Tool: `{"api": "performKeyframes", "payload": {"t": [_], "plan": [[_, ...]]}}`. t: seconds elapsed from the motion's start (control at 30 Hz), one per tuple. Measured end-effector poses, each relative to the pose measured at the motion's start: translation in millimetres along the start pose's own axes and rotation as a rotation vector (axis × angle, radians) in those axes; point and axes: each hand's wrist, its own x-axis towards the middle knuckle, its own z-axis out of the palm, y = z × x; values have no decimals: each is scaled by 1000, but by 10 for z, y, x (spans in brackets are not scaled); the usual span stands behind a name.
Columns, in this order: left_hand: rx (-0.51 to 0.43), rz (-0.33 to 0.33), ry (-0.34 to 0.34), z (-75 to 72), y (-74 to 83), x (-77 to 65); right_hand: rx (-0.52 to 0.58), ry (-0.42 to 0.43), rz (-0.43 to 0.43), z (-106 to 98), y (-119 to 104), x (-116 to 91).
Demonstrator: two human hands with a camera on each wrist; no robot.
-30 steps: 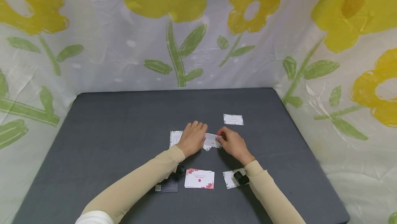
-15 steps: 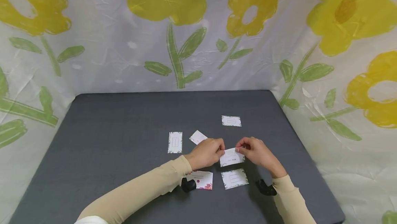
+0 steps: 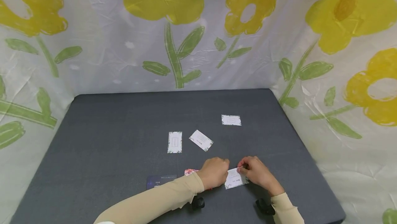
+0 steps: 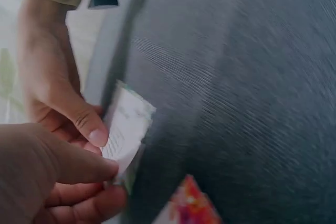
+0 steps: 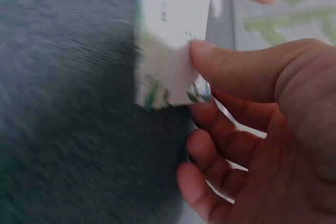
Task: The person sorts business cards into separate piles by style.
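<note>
Between my two hands is a small white card (image 3: 234,178) with printed lines and green leaf corners. My left hand (image 3: 215,173) pinches its left end between thumb and fingers, plainly seen in the left wrist view. At the other end my right hand (image 3: 258,174) grips the same card, the thumb (image 5: 226,66) pressed on its printed face. It hangs over the spot near the front of the table where another leaf-bordered card lay, which is now mostly hidden. A red-and-white card (image 4: 188,203) shows only in part, beside and under the left hand.
On the dark table (image 3: 124,124) lie a leaf-bordered card (image 3: 175,142) turned upright, a slanted printed card (image 3: 201,140) and a farther card (image 3: 231,120). A dark blue card (image 3: 159,180) sits partly behind the left sleeve. Flowered sheeting (image 3: 108,44) rises beyond the table edges.
Both hands have moved toward the front right of the table with one card, leaving the slanted card behind. The card has come down over the leaf-bordered card there.
</note>
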Motion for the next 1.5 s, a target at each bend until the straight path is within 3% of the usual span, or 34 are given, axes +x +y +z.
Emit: {"api": "performKeyframes", "payload": {"t": [0.1, 0.27, 0.5, 0.63, 0.73, 0.9, 1.03, 1.17, 1.27, 1.4, 1.5], "plan": [[105, 31, 52, 57, -6, -23, -117, 55, 24, 63, -50, -19], [202, 58, 147, 142, -22, -61, -261, 105, 12, 101, -149, -47], [349, 59, 296, 192, -11, -77, -356, 85, 19, 116, -273, 1], [352, 65, 292, 196, -20, -81, -376, 61, 2, 122, -333, 48], [320, 61, 273, 174, -65, -103, -316, 75, -9, 117, -376, 109], [286, 37, 309, 38, -259, -116, -187, 139, 16, 100, -497, 277], [288, -5, 371, -156, -502, -43, -204, 171, -26, 63, -666, 448], [288, -58, 430, -409, -786, 66, -246, 254, -78, 42, -855, 619], [255, -107, 375, -606, -994, 131, -290, 286, -77, 67, -927, 754], [187, -154, 162, -729, -1213, 165, -380, 235, -14, 195, -929, 907], [169, -161, 8, -698, -1335, 184, -462, 197, 21, 334, -938, 967]]}}
